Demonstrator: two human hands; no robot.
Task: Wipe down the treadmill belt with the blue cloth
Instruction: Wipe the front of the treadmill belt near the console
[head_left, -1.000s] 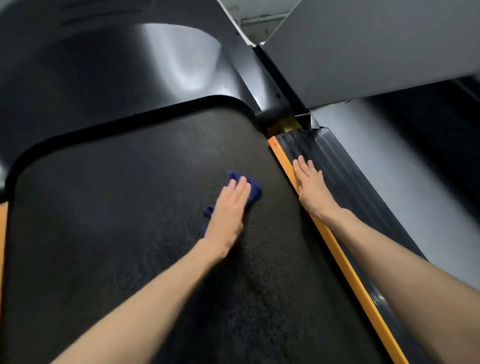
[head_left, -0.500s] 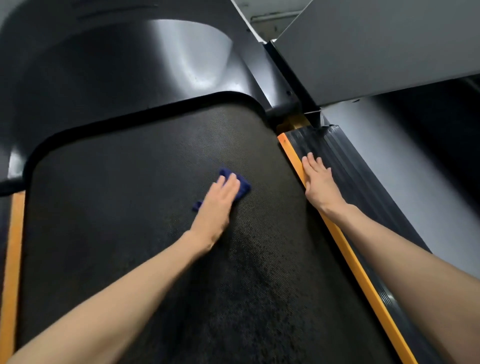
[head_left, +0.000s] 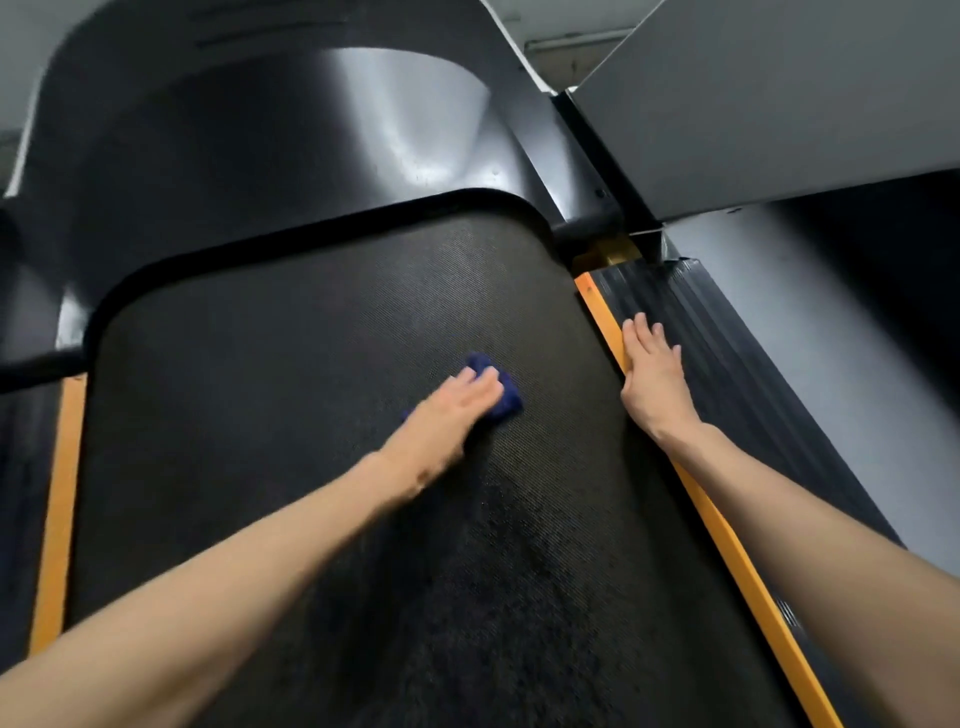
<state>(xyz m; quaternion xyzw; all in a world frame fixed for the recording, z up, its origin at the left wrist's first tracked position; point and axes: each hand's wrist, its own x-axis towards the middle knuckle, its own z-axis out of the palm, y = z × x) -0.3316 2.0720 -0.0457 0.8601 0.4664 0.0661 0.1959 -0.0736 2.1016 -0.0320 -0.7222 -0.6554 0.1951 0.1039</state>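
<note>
Head view: small, crumpled dark-blue cloth (head_left: 506, 397) lying on the black textured treadmill belt (head_left: 291, 415), toward the belt's far right part. Mostly covered by the left hand (head_left: 447, 421) and pressed down under straight, closed-together fingers. Blue showing past the fingertips on the far and right sides, plus a sliver at the left edge of the palm. Not gripped, only pinned flat.

Right of the cloth and apart from it, right hand (head_left: 652, 379) laid flat with fingers extended, holding nothing. Palm across the long orange edge strip (head_left: 727, 540), fingers reaching onto the black ribbed side rail (head_left: 727, 364).

Beyond the belt's rounded far end, glossy black curved motor cover (head_left: 260, 156). Along the belt's left edge, a second orange strip (head_left: 57, 509). At far right, plain grey slanted panel (head_left: 779, 104).
</note>
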